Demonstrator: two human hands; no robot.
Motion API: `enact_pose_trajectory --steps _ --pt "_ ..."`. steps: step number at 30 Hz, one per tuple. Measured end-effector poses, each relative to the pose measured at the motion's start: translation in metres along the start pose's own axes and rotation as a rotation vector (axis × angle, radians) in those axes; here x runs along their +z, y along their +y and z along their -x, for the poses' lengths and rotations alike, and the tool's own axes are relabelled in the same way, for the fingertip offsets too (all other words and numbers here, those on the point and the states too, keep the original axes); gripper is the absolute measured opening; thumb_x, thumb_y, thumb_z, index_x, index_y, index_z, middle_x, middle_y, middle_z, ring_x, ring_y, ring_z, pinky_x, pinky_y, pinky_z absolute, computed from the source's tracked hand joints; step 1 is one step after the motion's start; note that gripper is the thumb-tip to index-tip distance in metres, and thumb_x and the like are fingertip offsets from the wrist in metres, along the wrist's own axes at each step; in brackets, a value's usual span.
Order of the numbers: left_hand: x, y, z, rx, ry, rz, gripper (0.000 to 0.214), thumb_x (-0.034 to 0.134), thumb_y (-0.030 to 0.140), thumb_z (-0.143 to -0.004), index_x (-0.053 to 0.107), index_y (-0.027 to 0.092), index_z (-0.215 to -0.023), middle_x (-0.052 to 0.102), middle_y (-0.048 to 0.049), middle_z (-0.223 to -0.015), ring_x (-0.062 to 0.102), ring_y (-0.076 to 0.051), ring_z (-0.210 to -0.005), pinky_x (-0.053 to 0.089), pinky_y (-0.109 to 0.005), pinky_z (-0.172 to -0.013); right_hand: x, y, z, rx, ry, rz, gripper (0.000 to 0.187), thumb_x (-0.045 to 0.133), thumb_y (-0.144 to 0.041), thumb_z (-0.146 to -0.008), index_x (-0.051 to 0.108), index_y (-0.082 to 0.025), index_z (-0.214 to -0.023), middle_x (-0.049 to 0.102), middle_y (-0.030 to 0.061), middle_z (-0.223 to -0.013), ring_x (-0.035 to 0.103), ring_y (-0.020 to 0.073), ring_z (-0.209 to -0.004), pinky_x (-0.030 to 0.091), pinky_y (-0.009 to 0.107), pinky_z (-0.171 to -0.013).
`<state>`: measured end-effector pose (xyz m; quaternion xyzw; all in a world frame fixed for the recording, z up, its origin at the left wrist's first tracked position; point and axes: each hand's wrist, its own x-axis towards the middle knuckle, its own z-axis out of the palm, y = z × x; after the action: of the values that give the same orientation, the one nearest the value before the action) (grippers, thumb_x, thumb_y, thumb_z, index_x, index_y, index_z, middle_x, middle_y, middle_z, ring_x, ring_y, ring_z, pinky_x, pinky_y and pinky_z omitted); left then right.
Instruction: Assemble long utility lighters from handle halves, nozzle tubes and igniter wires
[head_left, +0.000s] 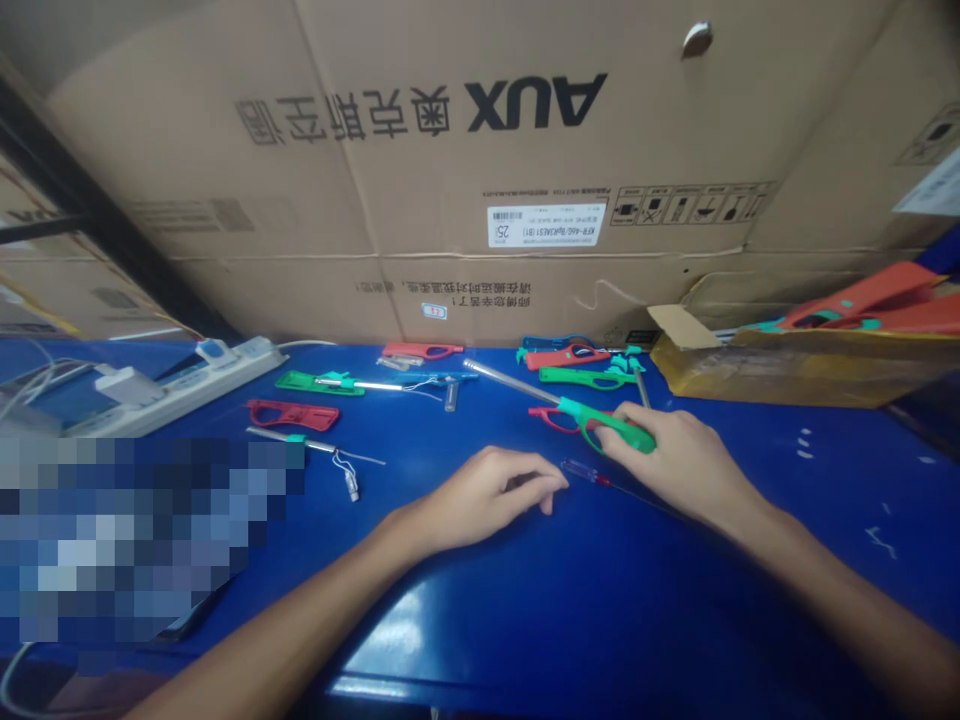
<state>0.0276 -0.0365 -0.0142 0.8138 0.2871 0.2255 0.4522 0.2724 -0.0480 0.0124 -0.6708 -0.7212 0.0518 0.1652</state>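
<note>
My right hand (667, 450) grips a green long-nosed lighter (574, 408), its metal tube pointing to the far left. Loosely curled, my left hand (506, 490) rests on the blue table with its fingertips together and nothing visible in them. Close by those fingertips lies a screwdriver (581, 468) with a clear handle, its shaft running under my right wrist. Behind the held lighter is a red lighter part (551, 418), partly hidden. Farther back lie a green lighter shell (585, 377) and a red lighter (566, 357).
To the left lie a green shell with a metal tube (319, 383), a red shell (300, 414) and a wired tube (300, 440). A power strip (172, 385) stands behind them. An open box (802, 368) holds red lighters at right. A large cardboard carton (420, 200) forms the back.
</note>
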Motion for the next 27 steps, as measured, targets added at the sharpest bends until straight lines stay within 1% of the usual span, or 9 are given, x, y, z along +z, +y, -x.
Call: enact_pose_trajectory --steps 3,5,11,16,18,21,24,25,27 --pt "0.0 -0.001 0.0 0.005 -0.009 0.002 0.03 0.048 0.033 -0.105 0.073 0.017 -0.1 0.075 -0.0031 -0.093 0.067 -0.013 -0.086 0.05 -0.025 -0.087 0.0 -0.001 0.003 -0.039 0.048 0.116 0.024 0.054 -0.046 -0.087 0.068 -0.028 -0.091 0.07 0.0016 -0.063 0.066 0.0262 -0.059 0.036 0.03 -0.052" --pt "-0.001 -0.001 0.0 0.004 -0.011 0.007 0.031 0.048 0.034 -0.105 0.073 0.017 -0.101 0.075 -0.0031 -0.092 0.066 -0.012 -0.085 0.05 -0.025 -0.085 0.001 -0.001 0.003 -0.064 0.054 0.127 0.023 0.051 -0.044 -0.088 0.067 -0.028 -0.093 0.071 0.0017 -0.066 0.067 0.0263 -0.06 0.036 0.03 -0.053" --pt "-0.001 -0.002 0.0 -0.003 -0.001 0.022 0.033 0.048 0.036 -0.105 0.074 0.016 -0.1 0.074 -0.0025 -0.088 0.065 -0.012 -0.081 0.049 -0.024 -0.082 0.005 0.002 -0.003 0.002 0.034 0.059 0.036 0.048 -0.058 -0.092 0.065 -0.027 -0.101 0.075 0.0048 -0.075 0.071 0.0309 -0.072 0.042 0.033 -0.058" --pt "-0.002 -0.002 0.0 0.014 -0.001 0.02 0.032 0.048 0.035 -0.105 0.074 0.016 -0.1 0.073 -0.0016 -0.086 0.065 -0.011 -0.08 0.048 -0.022 -0.082 0.003 0.004 -0.002 0.015 0.032 0.073 0.032 0.049 -0.05 -0.09 0.065 -0.026 -0.105 0.073 0.005 -0.071 0.071 0.0319 -0.072 0.042 0.034 -0.059" --pt "-0.002 -0.002 0.0 0.021 -0.001 0.02 0.032 0.048 0.035 -0.106 0.073 0.016 -0.099 0.072 -0.0014 -0.086 0.064 -0.01 -0.08 0.048 -0.022 -0.081 0.003 0.003 -0.002 0.015 0.066 0.02 0.031 0.048 -0.048 -0.092 0.064 -0.025 -0.105 0.073 0.0048 -0.073 0.071 0.031 -0.072 0.042 0.034 -0.06" --pt "-0.003 -0.003 0.0 0.022 0.016 0.02 0.033 0.049 0.036 -0.105 0.073 0.016 -0.099 0.073 -0.0015 -0.086 0.064 -0.01 -0.079 0.048 -0.022 -0.081 0.006 0.003 -0.005 0.047 0.139 -0.116 0.036 0.048 -0.055 -0.094 0.063 -0.025 -0.107 0.073 0.0038 -0.074 0.07 0.0287 -0.07 0.043 0.033 -0.06" --pt "-0.004 -0.004 0.0 -0.002 0.044 -0.004 0.034 0.048 0.039 -0.105 0.074 0.016 -0.102 0.073 -0.0017 -0.086 0.065 -0.011 -0.078 0.048 -0.022 -0.08 0.004 0.01 -0.01 0.007 0.185 -0.231 0.041 0.047 -0.059 -0.096 0.063 -0.024 -0.111 0.073 0.0032 -0.076 0.069 0.0263 -0.069 0.046 0.034 -0.061" --pt "-0.005 -0.005 0.0 -0.01 0.053 -0.016 0.035 0.048 0.04 -0.105 0.074 0.016 -0.102 0.073 -0.0017 -0.086 0.065 -0.011 -0.078 0.048 -0.023 -0.08 0.001 0.014 -0.011 -0.015 0.218 -0.237 0.04 0.047 -0.057 -0.097 0.064 -0.024 -0.112 0.073 0.0036 -0.077 0.069 0.0261 -0.069 0.047 0.035 -0.062" --pt "-0.006 -0.008 0.0 -0.011 0.066 -0.041 0.036 0.048 0.04 -0.105 0.074 0.016 -0.1 0.073 -0.0015 -0.085 0.065 -0.011 -0.079 0.048 -0.023 -0.08 -0.013 0.028 -0.015 -0.059 0.368 -0.191 0.04 0.049 -0.056 -0.096 0.066 -0.023 -0.111 0.074 0.0061 -0.082 0.069 0.028 -0.072 0.05 0.039 -0.065"
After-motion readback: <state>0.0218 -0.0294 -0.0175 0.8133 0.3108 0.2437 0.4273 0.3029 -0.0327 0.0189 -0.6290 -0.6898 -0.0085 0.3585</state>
